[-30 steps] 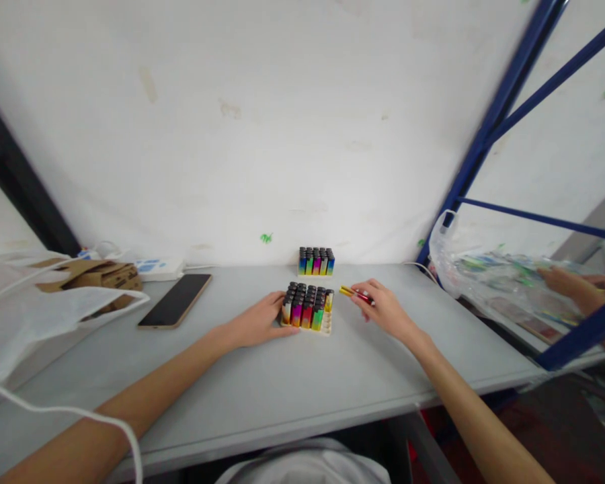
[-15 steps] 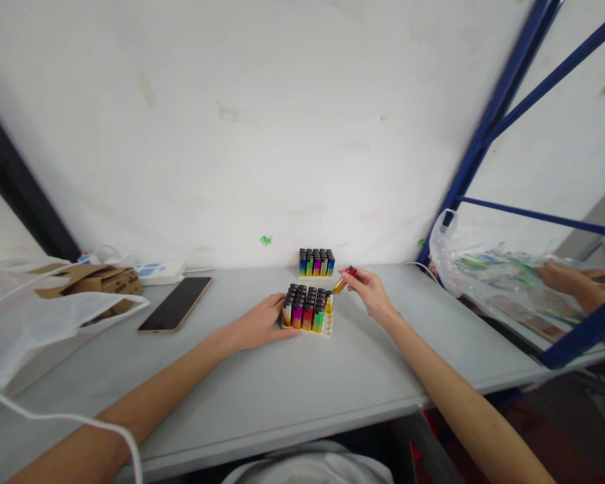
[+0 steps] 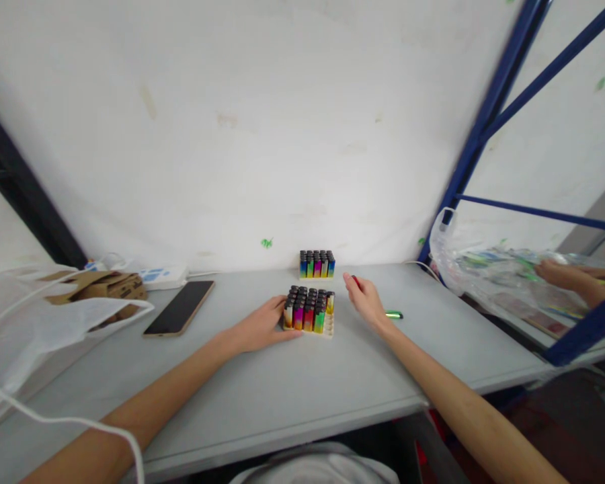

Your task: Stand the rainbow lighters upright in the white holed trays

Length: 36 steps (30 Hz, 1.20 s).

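Note:
My left hand (image 3: 263,325) grips the left side of a pale tray (image 3: 329,330), its thumb along the front and its fingers behind. Several black-topped lighters (image 3: 308,316) in silver, purple, red and green stand upright in this tray. Along its right edge are one yellow lighter (image 3: 330,304) and some bare slots. Just right of the tray, my right hand (image 3: 366,300) is closed around a red lighter (image 3: 355,280), mostly hidden by the fingers. A green lighter (image 3: 394,314) lies on the table beside my right wrist.
Against the wall stands a second block of lighters (image 3: 317,265). To the left lie a phone (image 3: 180,308), a power strip (image 3: 164,276), and a plastic bag (image 3: 25,323) with cardboard (image 3: 113,285). A blue rack post (image 3: 476,148) rises at right, with another person's hands (image 3: 565,275) beyond.
My right hand has drawn slightly down and away from the tray, and the red lighter has turned into its fingers. The green lighter now shows beside the wrist. My left hand stays put.

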{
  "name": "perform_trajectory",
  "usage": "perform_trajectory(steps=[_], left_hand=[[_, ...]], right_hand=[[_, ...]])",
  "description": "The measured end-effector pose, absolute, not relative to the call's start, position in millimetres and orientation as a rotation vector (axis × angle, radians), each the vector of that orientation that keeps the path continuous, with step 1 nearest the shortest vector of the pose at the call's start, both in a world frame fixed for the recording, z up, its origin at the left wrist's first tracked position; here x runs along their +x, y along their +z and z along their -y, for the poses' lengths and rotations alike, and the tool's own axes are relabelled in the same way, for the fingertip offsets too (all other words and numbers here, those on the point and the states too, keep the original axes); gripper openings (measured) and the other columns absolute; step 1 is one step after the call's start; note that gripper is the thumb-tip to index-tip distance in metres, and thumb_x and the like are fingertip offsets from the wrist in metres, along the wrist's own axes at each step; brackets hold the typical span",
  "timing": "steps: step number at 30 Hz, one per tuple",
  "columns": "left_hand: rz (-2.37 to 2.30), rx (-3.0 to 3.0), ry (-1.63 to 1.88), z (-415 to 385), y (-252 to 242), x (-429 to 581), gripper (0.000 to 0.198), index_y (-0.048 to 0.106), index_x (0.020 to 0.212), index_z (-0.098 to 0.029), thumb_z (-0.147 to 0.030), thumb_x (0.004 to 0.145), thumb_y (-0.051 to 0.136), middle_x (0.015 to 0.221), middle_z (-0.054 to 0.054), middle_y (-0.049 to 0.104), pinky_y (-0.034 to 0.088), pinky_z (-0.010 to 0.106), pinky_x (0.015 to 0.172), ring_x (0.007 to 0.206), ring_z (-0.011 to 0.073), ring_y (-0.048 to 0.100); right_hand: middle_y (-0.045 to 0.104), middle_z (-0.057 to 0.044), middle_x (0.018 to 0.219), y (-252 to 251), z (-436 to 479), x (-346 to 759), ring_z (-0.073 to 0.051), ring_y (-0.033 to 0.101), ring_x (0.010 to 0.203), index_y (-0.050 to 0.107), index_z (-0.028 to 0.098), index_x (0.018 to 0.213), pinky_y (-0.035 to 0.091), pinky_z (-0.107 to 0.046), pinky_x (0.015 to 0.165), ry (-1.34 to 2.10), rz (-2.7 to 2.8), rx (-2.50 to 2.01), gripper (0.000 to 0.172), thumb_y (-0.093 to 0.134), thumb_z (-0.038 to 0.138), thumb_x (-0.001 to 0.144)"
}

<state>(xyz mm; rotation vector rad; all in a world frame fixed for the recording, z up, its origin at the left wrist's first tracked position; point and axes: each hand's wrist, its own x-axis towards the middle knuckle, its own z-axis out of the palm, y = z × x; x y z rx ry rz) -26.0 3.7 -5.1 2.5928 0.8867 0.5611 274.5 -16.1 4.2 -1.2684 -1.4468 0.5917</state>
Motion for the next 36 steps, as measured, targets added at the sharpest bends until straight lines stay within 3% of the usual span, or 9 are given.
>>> perform_trajectory(steps=[8, 15, 20, 26, 32, 36], left_hand=[[-0.888, 2.600, 0.539, -2, -5, -25, 0.059, 0.068, 0.137, -0.021, -0.064, 0.096, 0.068, 0.154, 0.013, 0.059, 0.037, 0.047, 0.131, 0.145, 0.0345, 0.053], [-0.925, 2.604, 0.510, -3, -6, -25, 0.063, 0.066, 0.140, -0.019, -0.065, 0.097, 0.067, 0.156, 0.015, 0.056, 0.036, 0.047, 0.131, 0.146, 0.0347, 0.052], [-0.908, 2.623, 0.498, -4, -6, -26, 0.062, 0.064, 0.141, -0.020, -0.063, 0.097, 0.067, 0.157, 0.015, 0.055, 0.035, 0.047, 0.131, 0.148, 0.0344, 0.050], [-0.909, 2.618, 0.517, -5, -8, -26, 0.062, 0.065, 0.141, -0.020, -0.063, 0.096, 0.069, 0.158, 0.014, 0.055, 0.035, 0.048, 0.132, 0.147, 0.0350, 0.052], [-0.909, 2.611, 0.522, -5, -7, -26, 0.063, 0.068, 0.136, -0.017, -0.065, 0.096, 0.068, 0.153, 0.018, 0.058, 0.038, 0.052, 0.130, 0.145, 0.0382, 0.053], [-0.894, 2.615, 0.529, -5, -8, -26, 0.062, 0.066, 0.140, -0.019, -0.063, 0.096, 0.068, 0.157, 0.016, 0.055, 0.035, 0.051, 0.131, 0.148, 0.0368, 0.050]], right_hand=[[0.041, 0.003, 0.054, 1, 18, 273, -0.016, 0.040, 0.057, 0.041, 0.026, 0.058, 0.029, -0.031, 0.057, 0.358, 1.495, -1.394, 0.049, 0.046, 0.062, 0.090], [0.040, 0.003, 0.053, 2, 21, 266, -0.015, 0.038, 0.057, 0.041, 0.026, 0.058, 0.028, -0.031, 0.058, 0.414, 1.577, -1.370, 0.053, 0.047, 0.067, 0.091], [0.043, 0.002, 0.054, -1, 20, 266, -0.016, 0.041, 0.057, 0.041, 0.026, 0.058, 0.029, -0.031, 0.058, 0.404, 1.603, -1.380, 0.043, 0.043, 0.056, 0.090], [0.047, 0.003, 0.058, 2, 22, 268, -0.016, 0.046, 0.059, 0.044, 0.025, 0.066, 0.033, -0.030, 0.061, 0.346, 1.659, -1.377, 0.046, 0.043, 0.059, 0.097], [0.058, 0.004, 0.067, 12, 29, 275, -0.017, 0.055, 0.058, 0.056, 0.024, 0.104, 0.043, -0.030, 0.062, 0.468, 1.731, -1.263, 0.040, 0.037, 0.058, 0.109], [0.068, -0.007, 0.092, 22, 34, 280, -0.021, 0.064, 0.084, 0.067, 0.021, 0.098, 0.052, -0.033, 0.076, 0.310, 1.843, -1.119, 0.044, 0.048, 0.060, 0.107]])
